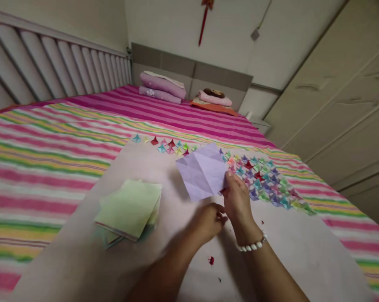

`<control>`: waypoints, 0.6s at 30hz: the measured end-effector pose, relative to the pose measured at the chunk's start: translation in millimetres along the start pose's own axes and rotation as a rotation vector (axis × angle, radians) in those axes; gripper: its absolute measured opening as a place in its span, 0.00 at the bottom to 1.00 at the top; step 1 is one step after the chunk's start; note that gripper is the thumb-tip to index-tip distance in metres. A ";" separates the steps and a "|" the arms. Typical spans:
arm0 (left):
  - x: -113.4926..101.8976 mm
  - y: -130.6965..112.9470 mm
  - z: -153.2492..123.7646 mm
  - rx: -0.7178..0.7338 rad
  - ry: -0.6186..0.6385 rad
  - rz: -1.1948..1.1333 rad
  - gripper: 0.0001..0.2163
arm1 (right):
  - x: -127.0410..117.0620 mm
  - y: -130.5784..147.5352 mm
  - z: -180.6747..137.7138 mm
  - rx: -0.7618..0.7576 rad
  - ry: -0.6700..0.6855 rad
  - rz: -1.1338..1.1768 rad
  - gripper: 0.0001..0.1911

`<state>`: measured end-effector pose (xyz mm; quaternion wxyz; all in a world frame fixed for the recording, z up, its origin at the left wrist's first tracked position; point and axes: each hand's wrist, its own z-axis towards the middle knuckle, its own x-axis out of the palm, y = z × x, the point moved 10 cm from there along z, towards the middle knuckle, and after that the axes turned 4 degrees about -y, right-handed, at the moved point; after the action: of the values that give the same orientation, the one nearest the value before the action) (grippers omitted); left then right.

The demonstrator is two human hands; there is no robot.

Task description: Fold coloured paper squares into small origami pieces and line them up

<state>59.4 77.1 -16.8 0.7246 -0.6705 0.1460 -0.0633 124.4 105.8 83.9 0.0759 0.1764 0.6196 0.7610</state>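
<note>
A: Markings first. What shows?
B: Fold creases on the purple sheet [198, 172], crossing its face. Pale flower print [150, 93] on the lilac bedding [162, 82] by the headboard [214, 75].

A: Grip on the sheet?
B: Right hand [238, 197], white bead bracelet [252, 246] at the wrist. Thumb and fingers pinched together on the sheet's right-hand edge, low down. Bulk of the paper spreads out to the left of the grip and beyond it, tilted, casting a shadow on the white board [82, 268].

A: Left hand?
B: Left hand [211, 222] just below the sheet's lower edge, near the right wrist. Fingers curled; cannot tell whether the tips meet or close on anything.

A: Surroundings on the board?
B: Left: a loose stack of paper squares [129, 207], pale green uppermost, edges fanned. Far side: rows of small folded paper pieces [258, 176] in mixed colours, densest at right; the sheet hides part of the rows. Near side: a small red scrap [211, 260], between the two forearms.

A: Beneath it all?
B: Striped bedcover [35, 188], pink, green, yellow and white, spread either side of the board.
</note>
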 end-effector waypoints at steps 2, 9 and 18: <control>-10.3 -1.2 3.6 0.016 -0.077 -0.074 0.08 | -32.0 3.6 0.8 -0.021 -0.117 0.055 0.18; -53.8 8.5 4.7 -0.093 -0.399 -0.404 0.16 | -80.6 21.6 -15.9 -0.222 -0.241 -0.197 0.18; -27.7 -16.4 11.4 0.040 -0.119 -0.791 0.24 | -34.4 9.0 -38.4 -0.403 0.183 -0.390 0.15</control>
<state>38.2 94.4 3.7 0.6645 -0.6630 -0.1671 -0.3015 143.2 57.2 80.2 0.1980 -0.0340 0.4825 0.8526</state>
